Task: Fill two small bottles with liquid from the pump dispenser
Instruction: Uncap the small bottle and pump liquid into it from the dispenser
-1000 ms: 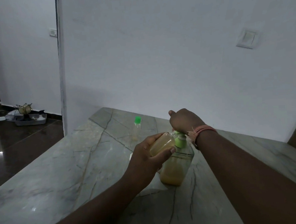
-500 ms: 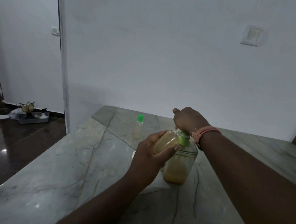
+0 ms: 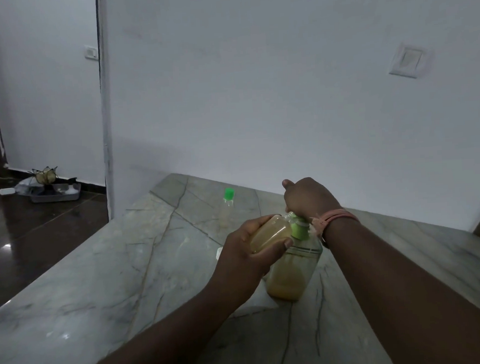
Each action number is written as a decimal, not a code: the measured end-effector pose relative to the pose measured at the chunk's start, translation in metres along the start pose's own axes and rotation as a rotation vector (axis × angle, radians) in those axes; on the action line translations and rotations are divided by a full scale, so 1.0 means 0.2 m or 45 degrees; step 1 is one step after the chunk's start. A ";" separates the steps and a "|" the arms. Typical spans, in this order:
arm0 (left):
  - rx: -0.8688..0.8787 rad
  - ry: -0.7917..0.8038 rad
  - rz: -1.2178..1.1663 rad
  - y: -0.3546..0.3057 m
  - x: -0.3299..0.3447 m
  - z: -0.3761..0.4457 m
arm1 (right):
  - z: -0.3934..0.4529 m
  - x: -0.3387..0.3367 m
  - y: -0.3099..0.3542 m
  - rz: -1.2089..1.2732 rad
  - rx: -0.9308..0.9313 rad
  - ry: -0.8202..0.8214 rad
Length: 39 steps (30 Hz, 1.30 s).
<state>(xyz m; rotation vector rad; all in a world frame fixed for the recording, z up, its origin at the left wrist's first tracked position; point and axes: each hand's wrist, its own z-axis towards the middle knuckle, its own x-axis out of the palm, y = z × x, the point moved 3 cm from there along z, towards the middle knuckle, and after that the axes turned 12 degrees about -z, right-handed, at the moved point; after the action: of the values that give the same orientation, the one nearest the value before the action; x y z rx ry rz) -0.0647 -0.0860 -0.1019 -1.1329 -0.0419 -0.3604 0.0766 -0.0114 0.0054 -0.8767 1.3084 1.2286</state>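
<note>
A clear pump dispenser (image 3: 293,271) with a green collar stands on the marble table (image 3: 104,280), about a third full of yellow-brown liquid. My right hand (image 3: 308,198) is closed over its pump head, which is hidden under the fingers. My left hand (image 3: 251,254) holds a small bottle (image 3: 270,232) tilted almost flat, its mouth against the dispenser's nozzle; it is nearly full of the same liquid. A second small bottle (image 3: 226,210) with a green cap stands upright farther back on the table.
A small white cap (image 3: 219,253) lies on the table just left of my left hand. The table's left edge drops to a dark floor, where a tray with small items (image 3: 55,190) sits by the wall. A white wall runs right behind the table.
Both hands keep their grips on the small bottle and the pump head. The view has shifted slightly; the objects have not moved on the table.
</note>
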 end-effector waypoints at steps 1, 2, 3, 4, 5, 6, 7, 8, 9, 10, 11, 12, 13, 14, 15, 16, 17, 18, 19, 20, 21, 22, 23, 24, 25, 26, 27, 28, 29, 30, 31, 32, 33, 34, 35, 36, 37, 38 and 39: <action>0.003 0.000 0.000 0.00 0.00 0.00 | 0.00 0.00 0.00 0.041 0.020 0.003; 0.005 0.000 0.003 0.00 0.00 0.00 | -0.01 -0.01 0.00 0.066 0.056 0.010; 0.005 -0.002 0.009 0.00 0.00 0.00 | -0.03 -0.01 0.00 0.088 0.081 0.011; 0.005 -0.006 0.018 0.00 0.00 -0.01 | -0.03 -0.02 0.01 0.097 0.079 0.019; 0.007 -0.008 0.029 -0.01 0.00 -0.01 | -0.03 -0.02 0.01 0.092 0.062 0.033; 0.005 -0.007 0.033 -0.01 0.00 -0.01 | -0.03 -0.03 0.01 0.096 0.060 0.025; 0.003 -0.005 0.026 -0.01 0.00 -0.01 | -0.04 -0.04 0.02 0.110 0.061 0.025; 0.003 -0.003 0.014 -0.01 0.00 -0.01 | -0.04 -0.05 0.02 0.115 0.057 0.018; 0.006 -0.001 0.008 -0.01 0.00 -0.01 | -0.03 -0.04 0.02 0.103 0.038 0.021; 0.010 0.002 0.009 -0.01 0.00 -0.01 | -0.03 -0.04 0.02 0.095 0.034 0.034; 0.011 0.007 0.012 -0.01 0.00 -0.01 | -0.03 -0.02 0.02 0.083 0.041 0.042; 0.011 0.012 0.010 -0.01 0.00 0.00 | -0.03 -0.01 0.01 0.109 0.063 0.046; 0.009 0.014 0.003 0.00 0.00 0.00 | -0.02 0.00 0.01 0.148 0.078 0.047; 0.009 0.013 -0.004 0.00 0.00 0.00 | -0.01 0.01 0.00 0.182 0.110 0.034; 0.009 0.010 -0.003 0.00 0.00 0.00 | -0.01 0.01 0.00 0.205 0.130 0.025; 0.009 0.005 -0.001 -0.01 0.00 0.00 | -0.01 0.00 0.00 0.211 0.135 0.023; 0.008 -0.001 0.003 -0.01 0.00 0.00 | -0.02 0.00 0.00 0.199 0.129 0.016; 0.009 -0.006 0.009 -0.01 0.00 -0.01 | -0.04 -0.02 0.01 0.174 0.123 0.015; 0.011 -0.007 0.016 -0.01 0.00 -0.01 | -0.05 -0.03 0.01 0.150 0.118 0.014; 0.009 -0.007 0.023 -0.02 0.01 -0.01 | -0.07 -0.04 0.01 0.133 0.111 0.014; 0.008 -0.006 0.029 -0.02 0.01 -0.02 | -0.07 -0.05 0.02 0.115 0.099 0.014; 0.008 -0.009 0.032 -0.02 0.00 -0.02 | -0.08 -0.05 0.02 0.107 0.094 0.013; 0.009 -0.008 0.034 -0.02 0.00 -0.02 | -0.07 -0.05 0.02 0.118 0.094 0.007; 0.009 -0.006 0.037 -0.02 0.00 -0.01 | -0.06 -0.04 0.01 0.145 0.100 0.001; 0.008 -0.003 0.039 -0.01 0.00 -0.01 | -0.05 -0.03 0.01 0.170 0.109 -0.006; 0.007 -0.001 0.037 -0.01 0.00 -0.01 | -0.04 -0.02 0.00 0.186 0.121 -0.011; 0.007 -0.001 0.031 0.00 0.00 0.00 | -0.04 -0.02 0.00 0.191 0.133 -0.012; 0.007 -0.002 0.023 0.00 0.00 0.00 | -0.04 -0.02 0.00 0.186 0.139 -0.010; 0.005 0.000 0.015 0.00 0.00 0.00 | -0.04 -0.02 0.01 0.171 0.136 -0.007; 0.002 0.004 0.012 0.00 0.00 -0.01 | -0.05 -0.02 0.01 0.154 0.126 0.005; 0.003 0.006 0.012 0.00 0.00 -0.01 | -0.06 -0.03 0.02 0.138 0.114 0.025; 0.006 0.004 0.014 -0.01 0.00 -0.01 | -0.06 -0.03 0.02 0.129 0.098 0.041; 0.007 0.003 0.014 -0.01 0.00 -0.01 | -0.06 -0.04 0.02 0.132 0.081 0.050; 0.007 0.003 0.007 -0.01 0.01 -0.01 | -0.06 -0.05 0.03 0.143 0.068 0.049; 0.008 0.004 -0.003 -0.01 0.01 -0.01 | -0.06 -0.05 0.02 0.161 0.062 0.036; 0.013 0.006 -0.009 -0.01 0.00 0.00 | -0.05 -0.05 0.02 0.177 0.056 0.018; 0.020 0.010 -0.010 0.00 0.00 0.00 | -0.04 -0.04 0.01 0.186 0.049 0.006; 0.025 0.013 -0.006 0.00 0.00 0.00 | -0.03 -0.02 0.01 0.179 0.043 -0.003; 0.031 0.013 -0.001 0.00 0.00 0.00 | -0.03 -0.01 0.01 0.168 0.048 -0.014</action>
<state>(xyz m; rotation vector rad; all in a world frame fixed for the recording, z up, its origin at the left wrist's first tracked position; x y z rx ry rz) -0.0644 -0.0851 -0.1022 -1.1068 -0.0378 -0.3656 0.0746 -0.0173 0.0070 -0.7657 1.3946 1.3045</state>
